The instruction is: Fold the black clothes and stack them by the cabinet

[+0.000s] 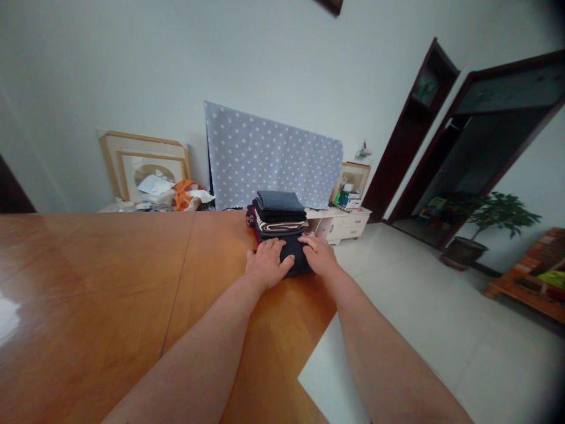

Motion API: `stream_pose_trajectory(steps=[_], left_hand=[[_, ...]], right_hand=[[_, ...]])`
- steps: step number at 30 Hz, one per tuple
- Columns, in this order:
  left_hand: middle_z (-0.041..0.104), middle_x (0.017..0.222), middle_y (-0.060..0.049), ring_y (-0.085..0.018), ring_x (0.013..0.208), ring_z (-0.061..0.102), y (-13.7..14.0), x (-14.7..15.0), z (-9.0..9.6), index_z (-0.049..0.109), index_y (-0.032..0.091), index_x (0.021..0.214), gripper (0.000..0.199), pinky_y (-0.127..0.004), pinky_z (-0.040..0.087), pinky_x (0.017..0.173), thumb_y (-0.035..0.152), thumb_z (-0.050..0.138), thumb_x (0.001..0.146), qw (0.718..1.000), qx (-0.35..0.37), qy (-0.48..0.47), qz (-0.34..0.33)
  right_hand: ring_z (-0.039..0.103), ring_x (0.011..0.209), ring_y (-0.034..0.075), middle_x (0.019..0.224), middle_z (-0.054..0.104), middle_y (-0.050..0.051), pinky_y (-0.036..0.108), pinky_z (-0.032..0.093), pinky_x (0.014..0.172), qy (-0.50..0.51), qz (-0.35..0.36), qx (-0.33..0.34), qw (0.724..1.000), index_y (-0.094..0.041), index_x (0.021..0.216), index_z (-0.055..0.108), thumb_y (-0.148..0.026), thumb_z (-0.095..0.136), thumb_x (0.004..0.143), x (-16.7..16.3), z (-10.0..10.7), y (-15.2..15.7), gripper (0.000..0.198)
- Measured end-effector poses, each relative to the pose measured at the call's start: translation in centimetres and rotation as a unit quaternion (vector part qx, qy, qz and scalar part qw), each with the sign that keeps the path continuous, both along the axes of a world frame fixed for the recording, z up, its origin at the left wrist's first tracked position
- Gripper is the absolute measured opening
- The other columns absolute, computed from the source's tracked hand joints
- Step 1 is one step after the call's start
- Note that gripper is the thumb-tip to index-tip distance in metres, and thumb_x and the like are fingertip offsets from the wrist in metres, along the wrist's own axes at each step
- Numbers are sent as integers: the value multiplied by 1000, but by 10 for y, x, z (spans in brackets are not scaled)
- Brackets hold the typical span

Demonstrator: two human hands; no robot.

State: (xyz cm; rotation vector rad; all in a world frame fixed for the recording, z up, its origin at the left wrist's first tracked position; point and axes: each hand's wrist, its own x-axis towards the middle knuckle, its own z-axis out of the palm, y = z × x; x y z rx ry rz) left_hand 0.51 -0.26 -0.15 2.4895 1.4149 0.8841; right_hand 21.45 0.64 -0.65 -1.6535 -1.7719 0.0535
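L hand, R hand fwd

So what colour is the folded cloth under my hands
The folded cloth is dark navy, almost black; it shows in the head view.

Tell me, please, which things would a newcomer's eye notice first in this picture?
Probably first the left hand and right hand, both on a dark folded garment on the glossy wooden table, with a stack of folded clothes just beyond. Behind, before the pale wall, spreads a grey-blue cloth with white polka dots. Far right, a potted plant stands near a doorway.
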Motion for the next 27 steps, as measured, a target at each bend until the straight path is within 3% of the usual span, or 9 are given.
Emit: stream_pose_trajectory(steps=[3,6,10,17,22,27], left_hand=[[48,148,-7,-30,135,41,0,-1,-2,51,30,134,51,-54,35,104,57,40,93,1000,-1,1,0],[49,147,-6,-30,135,41,0,-3,-4,51,32,134,50,-55,35,104,58,42,92,1000,1,-8,-4],[52,143,-5,-30,132,43,2,-3,-6,51,34,133,50,-54,37,102,58,46,90,999,-20,-31,-3],[54,139,-7,-30,128,46,6,-4,-9,50,33,132,55,-52,37,102,65,44,88,997,-46,-59,15],[51,144,-6,-30,132,42,4,-6,-10,49,31,136,52,-51,35,102,60,32,95,997,-36,-56,28],[53,142,-5,-31,128,45,2,-9,-6,55,33,133,46,-49,36,101,51,31,98,996,-24,-50,64]], right_hand=[[44,136,26,136,61,-2,47,30,115,-42,25,14,999,-35,128,65,-36,49,93,-8,2,3,38],[48,132,24,139,59,0,44,33,114,-30,58,-23,998,-33,129,64,-47,44,96,-12,-3,6,41],[51,131,24,138,59,1,44,32,115,16,73,-48,996,-32,128,64,-49,45,95,-9,-12,11,42],[50,131,19,135,61,3,38,29,118,141,106,-23,984,-24,124,67,-44,42,95,-6,-19,20,43],[53,129,19,132,64,4,38,30,117,174,89,-15,981,-23,119,70,-43,45,94,-2,-25,21,40],[57,124,20,127,67,3,40,36,112,186,22,-22,982,-26,120,70,-44,49,93,6,-28,17,39]])
